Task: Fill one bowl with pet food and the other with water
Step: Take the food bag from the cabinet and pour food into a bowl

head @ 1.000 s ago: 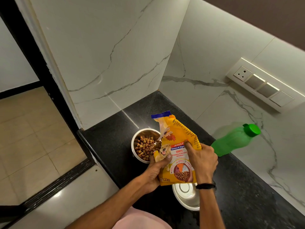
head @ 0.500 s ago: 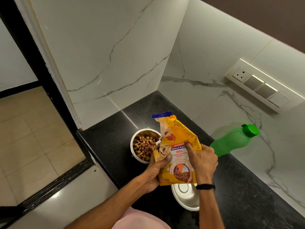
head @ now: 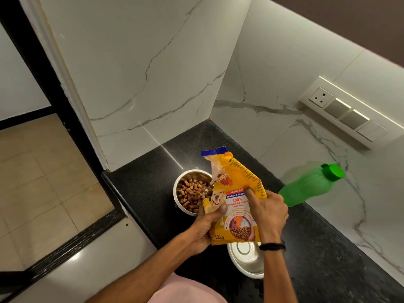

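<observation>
A yellow pet food bag (head: 235, 193) is held upright over the black counter (head: 153, 178) by both hands. My left hand (head: 204, 228) grips its lower left edge, thumb on the front. My right hand (head: 267, 212) holds its right side, thumb pressed on the label. Just left of the bag stands a steel bowl (head: 178, 194) holding brown kibble (head: 191, 194). A second steel bowl (head: 246, 262), with no food in it, sits below the bag, partly hidden by my right wrist. A green water bottle (head: 310, 185) with a green cap stands to the right.
White marble walls close the counter at the back and left corner. A switch panel (head: 344, 111) is mounted on the right wall. The counter's left edge drops to a tiled floor (head: 43, 182) beyond a black door frame.
The bag and both hands have stayed almost in place beside the kibble bowl. Only the view has shifted slightly.
</observation>
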